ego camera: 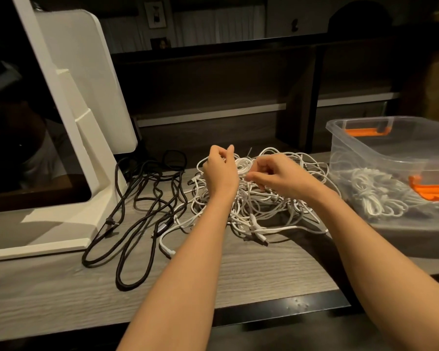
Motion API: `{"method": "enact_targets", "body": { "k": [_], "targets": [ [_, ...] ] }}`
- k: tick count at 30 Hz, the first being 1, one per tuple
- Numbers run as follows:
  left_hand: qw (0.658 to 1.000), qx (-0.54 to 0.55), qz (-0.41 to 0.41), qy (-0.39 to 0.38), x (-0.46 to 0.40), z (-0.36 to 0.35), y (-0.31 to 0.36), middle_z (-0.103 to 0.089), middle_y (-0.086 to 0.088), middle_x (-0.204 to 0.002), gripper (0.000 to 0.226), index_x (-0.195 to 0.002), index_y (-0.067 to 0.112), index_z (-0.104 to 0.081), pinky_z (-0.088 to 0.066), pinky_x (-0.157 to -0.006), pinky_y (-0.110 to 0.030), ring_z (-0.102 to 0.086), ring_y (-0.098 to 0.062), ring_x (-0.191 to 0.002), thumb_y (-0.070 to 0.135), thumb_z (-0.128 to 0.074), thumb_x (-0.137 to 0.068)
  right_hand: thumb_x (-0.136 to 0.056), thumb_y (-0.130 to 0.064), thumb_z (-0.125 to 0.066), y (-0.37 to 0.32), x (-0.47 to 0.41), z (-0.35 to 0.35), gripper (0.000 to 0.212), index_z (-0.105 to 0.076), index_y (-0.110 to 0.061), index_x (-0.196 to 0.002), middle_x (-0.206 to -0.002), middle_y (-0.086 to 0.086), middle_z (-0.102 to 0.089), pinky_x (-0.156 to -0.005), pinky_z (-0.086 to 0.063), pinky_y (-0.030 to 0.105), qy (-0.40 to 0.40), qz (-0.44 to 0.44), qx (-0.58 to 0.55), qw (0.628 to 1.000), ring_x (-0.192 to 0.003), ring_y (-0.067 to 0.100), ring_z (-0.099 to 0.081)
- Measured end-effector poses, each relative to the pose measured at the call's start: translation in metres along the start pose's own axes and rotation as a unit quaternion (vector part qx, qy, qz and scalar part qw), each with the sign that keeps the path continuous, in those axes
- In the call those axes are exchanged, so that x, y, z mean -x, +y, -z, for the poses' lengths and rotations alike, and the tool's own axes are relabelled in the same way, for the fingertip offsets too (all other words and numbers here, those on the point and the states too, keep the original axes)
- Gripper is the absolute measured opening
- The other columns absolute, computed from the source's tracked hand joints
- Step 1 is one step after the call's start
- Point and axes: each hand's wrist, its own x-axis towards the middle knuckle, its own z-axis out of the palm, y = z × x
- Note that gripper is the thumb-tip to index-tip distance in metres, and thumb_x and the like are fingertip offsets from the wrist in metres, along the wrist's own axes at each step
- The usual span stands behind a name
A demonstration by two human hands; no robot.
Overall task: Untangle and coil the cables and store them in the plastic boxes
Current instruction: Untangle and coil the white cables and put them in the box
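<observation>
Gently now: your left hand (pixel 219 171) and right hand (pixel 274 174) both pinch white cables (pixel 251 203) left of the box (pixel 365 138); lift one strand slowly.

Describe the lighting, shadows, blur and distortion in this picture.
Head view: dim, warm light; the arms throw dark shadows on the table beside the white cables; the right hand is slightly motion-blurred; wide-angle distortion bends the monitor; the background shelves are dark.

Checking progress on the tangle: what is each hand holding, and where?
Both the left hand and right hand pinch strands at the top of the white cable tangle; which cable cannot be told.
</observation>
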Motion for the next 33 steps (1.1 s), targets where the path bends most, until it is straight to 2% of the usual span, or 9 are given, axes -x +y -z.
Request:
{"method": "enact_targets", "body": {
  "k": [5,9,14,19,21,23,25,28,33],
  "targets": [
    [0.988,-0.075,-0.113,-0.074,-0.003,-0.001,-0.003,-0.056,0.006,-0.071,0.028,-0.093,0.012,-0.063,-0.036,-0.056,-0.009,-0.048,-0.001,-0.065,0.025,-0.041,-0.104,-0.090,-0.022,-0.063,0.008,0.000,-0.002,0.009,-0.071,-0.017,-0.093,-0.073,-0.022,-0.052,-0.065,-0.040,0.018,0.137,0.086,0.111,0.981,-0.070,0.002,-0.050],
    [0.978,-0.042,-0.159,-0.127,-0.006,0.001,0.002,-0.063,0.002,-0.076,0.030,-0.093,0.014,-0.066,-0.046,-0.064,-0.028,-0.059,-0.010,-0.072,0.024,-0.040,-0.104,-0.088,-0.022,-0.065,0.013,-0.004,-0.002,0.013,-0.073,-0.014,-0.094,-0.079,-0.007,-0.052,-0.067,-0.039,0.030,0.200,0.102,0.138,0.965,-0.078,0.013,-0.045],
    [0.961,0.039,-0.109,-0.252,0.000,0.004,0.007,-0.061,-0.007,-0.073,0.040,-0.100,0.006,-0.065,-0.042,-0.039,-0.021,-0.055,-0.006,-0.047,0.032,-0.036,-0.106,-0.089,-0.025,-0.064,0.013,-0.001,0.005,0.013,-0.073,-0.016,-0.091,-0.070,-0.002,-0.060,-0.055,-0.041,0.021,0.121,0.001,-0.024,0.992,-0.058,0.007,-0.051],
    [0.904,0.153,0.043,-0.397,0.007,0.008,0.016,-0.054,-0.002,-0.056,0.065,-0.107,-0.001,-0.054,-0.039,-0.039,-0.017,-0.047,-0.010,-0.039,0.057,-0.024,-0.099,-0.094,-0.019,-0.057,0.017,0.002,0.007,0.016,-0.065,-0.007,-0.088,-0.060,0.004,-0.058,-0.045,-0.038,0.018,0.088,-0.083,-0.222,0.968,-0.048,0.008,-0.048],
    [0.883,0.164,0.047,-0.437,0.009,0.009,0.014,-0.055,-0.002,-0.063,0.070,-0.117,-0.003,-0.051,-0.042,-0.046,-0.018,-0.048,-0.009,-0.045,0.061,-0.044,-0.090,-0.095,-0.012,-0.054,0.018,0.001,0.006,0.012,-0.060,-0.009,-0.085,-0.054,0.000,-0.052,-0.042,-0.036,0.015,0.112,-0.116,-0.239,0.958,-0.042,0.004,-0.045],
    [0.894,0.141,0.046,-0.423,0.007,0.009,0.010,-0.059,0.000,-0.074,0.062,-0.126,0.001,-0.041,-0.046,-0.055,-0.019,-0.053,-0.007,-0.055,0.043,-0.064,-0.087,-0.096,-0.010,-0.053,0.019,-0.001,0.006,0.012,-0.058,-0.011,-0.085,-0.054,0.000,-0.050,-0.040,-0.035,0.014,0.133,-0.141,-0.245,0.950,-0.042,0.004,-0.044],
    [0.892,0.165,0.050,-0.417,0.008,0.008,0.009,-0.059,-0.001,-0.075,0.039,-0.119,0.008,-0.042,-0.044,-0.052,-0.019,-0.051,-0.007,-0.054,0.026,-0.064,-0.093,-0.097,-0.012,-0.052,0.021,-0.002,0.005,0.011,-0.057,-0.013,-0.087,-0.056,0.001,-0.050,-0.041,-0.035,0.015,0.143,-0.157,-0.242,0.947,-0.045,0.007,-0.043],
    [0.891,0.221,0.062,-0.392,0.009,0.004,0.010,-0.059,-0.003,-0.074,0.017,-0.106,0.009,-0.052,-0.039,-0.044,-0.015,-0.049,-0.006,-0.051,0.023,-0.056,-0.098,-0.097,-0.015,-0.053,0.021,-0.004,0.003,0.005,-0.055,-0.011,-0.093,-0.056,0.000,-0.050,-0.042,-0.034,0.016,0.146,-0.170,-0.244,0.944,-0.045,0.007,-0.043],
    [0.912,0.210,0.089,-0.342,0.007,-0.002,0.007,-0.057,-0.003,-0.071,0.031,-0.102,0.003,-0.058,-0.037,-0.042,-0.013,-0.050,-0.005,-0.055,0.031,-0.046,-0.103,-0.096,-0.013,-0.053,0.019,-0.005,0.000,0.008,-0.053,-0.005,-0.099,-0.056,0.001,-0.049,-0.038,-0.032,0.014,0.152,-0.172,-0.242,0.943,-0.036,0.001,-0.041]
  ]
}}
